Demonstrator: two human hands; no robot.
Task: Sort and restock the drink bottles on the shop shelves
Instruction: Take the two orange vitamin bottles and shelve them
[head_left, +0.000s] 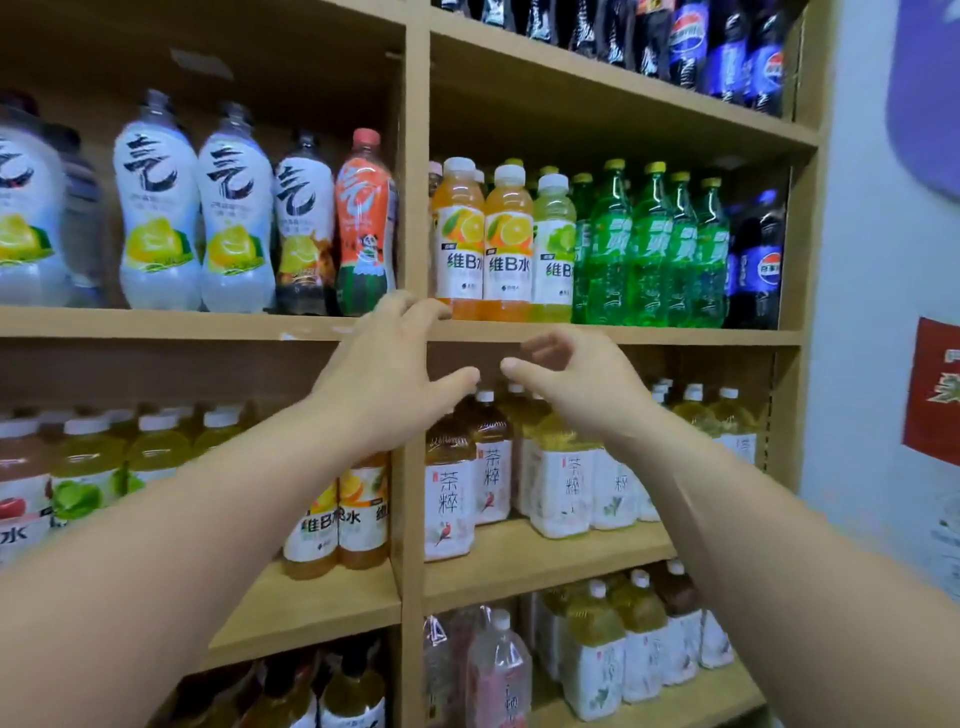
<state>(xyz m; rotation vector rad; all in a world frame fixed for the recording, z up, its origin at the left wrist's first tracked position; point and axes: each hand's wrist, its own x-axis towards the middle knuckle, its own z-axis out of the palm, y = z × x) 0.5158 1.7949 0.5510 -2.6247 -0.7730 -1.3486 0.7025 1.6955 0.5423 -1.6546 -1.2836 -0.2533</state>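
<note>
Two hands raised mid-frame, both empty: left hand (387, 374) fingers spread and relaxed at the shelf divider (415, 156), right hand (576, 387) loosely curled, gripping nothing. Orange drink bottles (483, 239) stand just above them, green soda bottles (649, 249) right of those, tea bottles (449, 488) below centre.

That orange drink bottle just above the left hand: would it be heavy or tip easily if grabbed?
Probably heavy for its size: the orange bottle looks full to the neck. Tall and narrow, it may tip if pushed high, though the next bottle would likely catch it.
</note>
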